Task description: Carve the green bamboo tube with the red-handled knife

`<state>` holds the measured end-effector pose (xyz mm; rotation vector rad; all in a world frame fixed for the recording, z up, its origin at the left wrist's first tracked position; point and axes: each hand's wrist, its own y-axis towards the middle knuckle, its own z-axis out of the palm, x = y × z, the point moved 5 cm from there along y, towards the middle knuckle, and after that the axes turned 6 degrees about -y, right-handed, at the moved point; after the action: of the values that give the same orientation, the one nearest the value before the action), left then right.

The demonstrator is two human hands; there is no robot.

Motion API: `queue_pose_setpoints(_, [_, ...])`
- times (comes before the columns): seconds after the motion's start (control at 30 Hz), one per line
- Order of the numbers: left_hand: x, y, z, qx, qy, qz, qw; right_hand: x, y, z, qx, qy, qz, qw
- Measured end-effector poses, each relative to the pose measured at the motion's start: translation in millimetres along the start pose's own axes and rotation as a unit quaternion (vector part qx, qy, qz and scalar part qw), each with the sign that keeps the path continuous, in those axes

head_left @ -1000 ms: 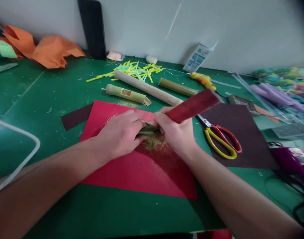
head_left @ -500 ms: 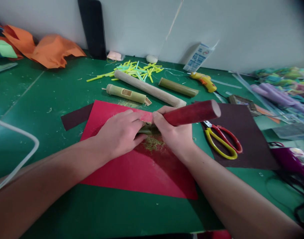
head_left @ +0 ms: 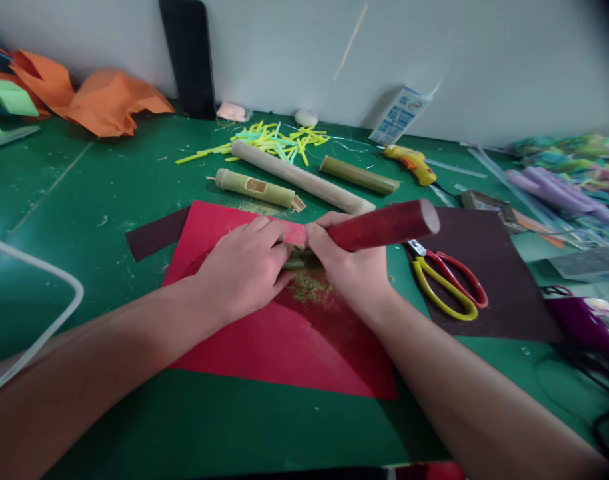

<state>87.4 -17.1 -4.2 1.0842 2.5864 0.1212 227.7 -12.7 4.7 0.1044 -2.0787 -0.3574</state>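
My left hand [head_left: 242,267] presses down on a small green bamboo piece [head_left: 293,263], mostly hidden under my fingers, on a red paper sheet [head_left: 264,333]. My right hand [head_left: 352,263] grips a red sandpaper-wrapped roll [head_left: 384,225] whose free end points right and slightly up; its near end meets the bamboo piece between my hands. A small heap of greenish dust [head_left: 309,288] lies on the red sheet just below the hands.
On the green mat [head_left: 109,200] lie a notched bamboo tube [head_left: 254,188], a long wooden stick [head_left: 299,179], another bamboo tube [head_left: 359,175], yellow straw cuttings [head_left: 269,140], a yellow glue gun [head_left: 409,163], yellow-handled scissors [head_left: 447,283] on dark paper [head_left: 489,280], and orange paper [head_left: 99,100].
The red roll's free end has dropped from steeply raised to nearly level, and my right hand shifted slightly. My left hand stays on the bamboo piece.
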Motion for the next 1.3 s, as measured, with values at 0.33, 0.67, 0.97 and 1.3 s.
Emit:
queue_pose_setpoints(0.33, [2,-2,3.6,-0.009,-0.029,-0.001,1.0,-1,0,0,0.01,0.018,0.003,1.0])
queue_pose_setpoints(0.67, [7,-1,4.1,-0.032,-0.012,0.006,0.999,-8,3,-3,0.0,0.078,0.051,0.996])
queue_pose_setpoints(0.97, [7,-2,4.9,-0.033,-0.009,0.013,0.999,-14,4,-4,-0.03,0.11,0.042,0.993])
queue_pose_setpoints(1.3, [6,-1,4.7,-0.028,-0.017,0.004,0.999,-11,7,-5,-0.062,0.162,0.069,0.982])
